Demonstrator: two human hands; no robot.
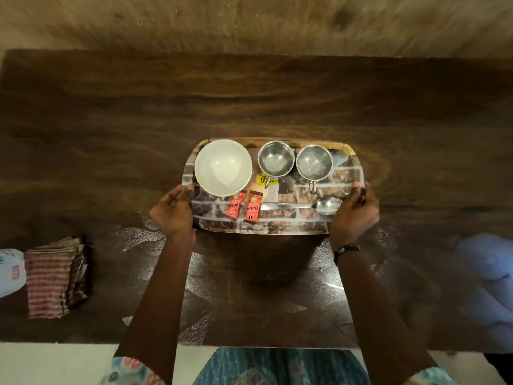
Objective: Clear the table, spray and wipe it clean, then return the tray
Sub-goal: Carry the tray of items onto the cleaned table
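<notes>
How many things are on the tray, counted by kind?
White bowl: 1
Steel cups: 2
Red sachets: 2
Steel spoon: 1
Yellow packet, partly hidden: 1
Total: 7

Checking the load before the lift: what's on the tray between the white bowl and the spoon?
In the head view, two red sachets lie side by side between the bowl and the spoon, near the tray's front edge.

Patterned short sleeves [130,369], black wristband [347,250] (right wrist), teal garment [277,366]
</notes>
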